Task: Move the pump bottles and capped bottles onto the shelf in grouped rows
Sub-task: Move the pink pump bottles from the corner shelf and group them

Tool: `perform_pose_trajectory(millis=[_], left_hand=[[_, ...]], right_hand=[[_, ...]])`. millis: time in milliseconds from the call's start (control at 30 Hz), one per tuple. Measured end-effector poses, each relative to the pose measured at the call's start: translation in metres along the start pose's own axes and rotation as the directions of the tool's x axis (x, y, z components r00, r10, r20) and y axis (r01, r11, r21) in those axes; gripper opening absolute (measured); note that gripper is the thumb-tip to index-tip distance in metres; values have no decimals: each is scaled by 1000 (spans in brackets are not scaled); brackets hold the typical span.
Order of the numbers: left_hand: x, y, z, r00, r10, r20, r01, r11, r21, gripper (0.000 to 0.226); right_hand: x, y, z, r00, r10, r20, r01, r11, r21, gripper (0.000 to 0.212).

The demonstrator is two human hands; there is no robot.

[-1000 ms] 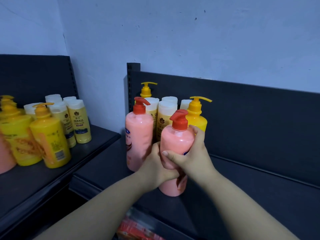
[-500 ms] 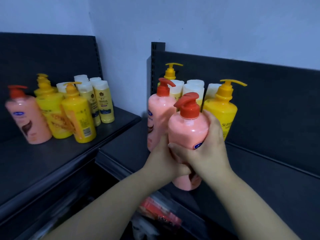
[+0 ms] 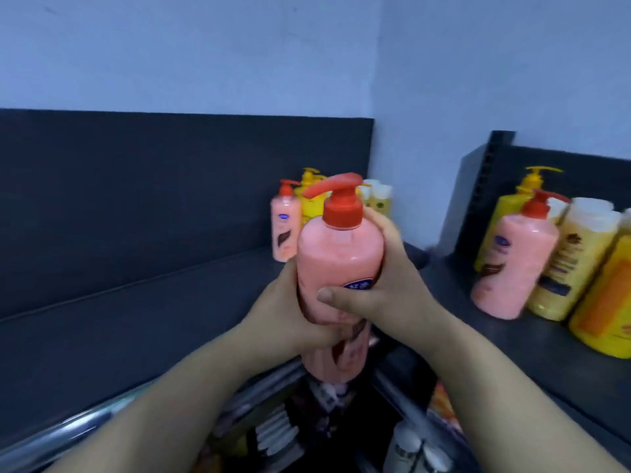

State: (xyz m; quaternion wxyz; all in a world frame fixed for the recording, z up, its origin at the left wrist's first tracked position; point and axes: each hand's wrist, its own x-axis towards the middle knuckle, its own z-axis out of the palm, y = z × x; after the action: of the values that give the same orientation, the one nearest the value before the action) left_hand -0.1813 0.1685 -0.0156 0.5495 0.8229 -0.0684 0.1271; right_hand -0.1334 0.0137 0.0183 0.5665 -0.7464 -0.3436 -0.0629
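pink pump bottle clasped upright between left hand and right hand

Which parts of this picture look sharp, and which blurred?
Head view: the pink plastic pump bottle with red pump, held in left hand and right hand, is fairly sharp; the pink and yellow bottles at right are motion-smeared; light dim, bluish.

Centre frame, a pink pump bottle has a red pump and blue label; yellow bottles at right; dark shelf.
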Motion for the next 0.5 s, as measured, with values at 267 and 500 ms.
perform_pose_trajectory(millis=[267, 500], left_hand=[[-130, -33, -191, 946, -76, -316, 146, 968, 202, 55], [-197, -50, -271, 805, -164, -571, 367, 893, 261, 47]], right_hand=[[5, -76, 230, 965, -75, 250, 15, 971, 237, 109], [10, -112, 339, 890, -130, 437, -38, 934, 355, 108]])
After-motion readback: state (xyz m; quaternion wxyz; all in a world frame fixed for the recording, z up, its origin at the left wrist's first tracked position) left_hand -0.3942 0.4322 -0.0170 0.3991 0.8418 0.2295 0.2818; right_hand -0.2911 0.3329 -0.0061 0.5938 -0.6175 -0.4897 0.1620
